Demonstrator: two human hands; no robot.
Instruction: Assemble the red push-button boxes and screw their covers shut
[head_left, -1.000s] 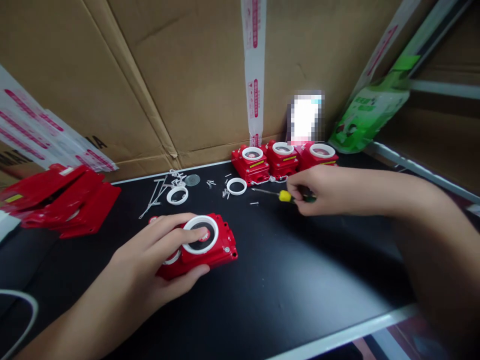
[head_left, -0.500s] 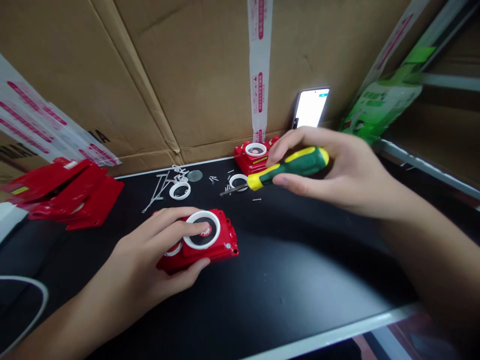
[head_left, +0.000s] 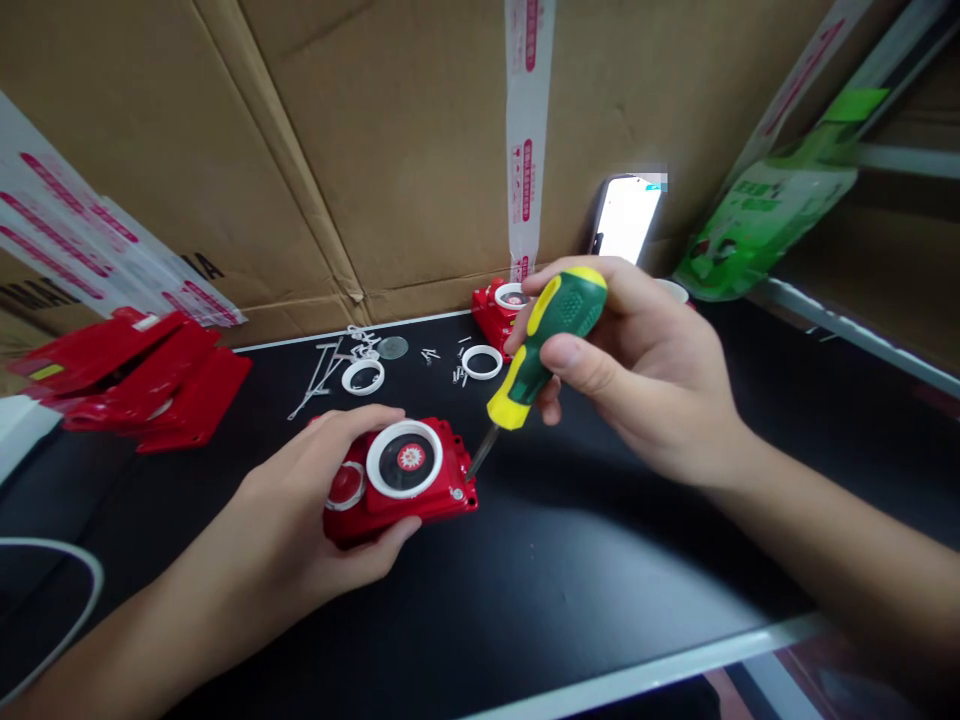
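Note:
My left hand (head_left: 322,500) is closed round the left part of a red plastic housing (head_left: 442,490) on the black tabletop. A white ring (head_left: 373,470) surrounds a black disc with a red and white centre on the housing's top. Between the thumb and fingers of my right hand (head_left: 637,370) is a screwdriver (head_left: 551,345) with a green and yellow handle, tilted with its tip down. That tip is at the housing's right edge, close to a screw (head_left: 457,494) at the corner; I cannot tell whether it touches.
Behind my hands lie loose white rings (head_left: 482,363), several screws (head_left: 430,355) and a metal bracket (head_left: 319,375). Another red housing (head_left: 491,320) stands at the back, red parts (head_left: 172,390) at the left. A lit phone (head_left: 628,215) leans on the cardboard (head_left: 420,150) near a green pouch (head_left: 765,220).
My right hand has swung the screwdriver more upright and brought its tip down to the housing's right edge. My left index finger has moved off the disc to the housing's far side.

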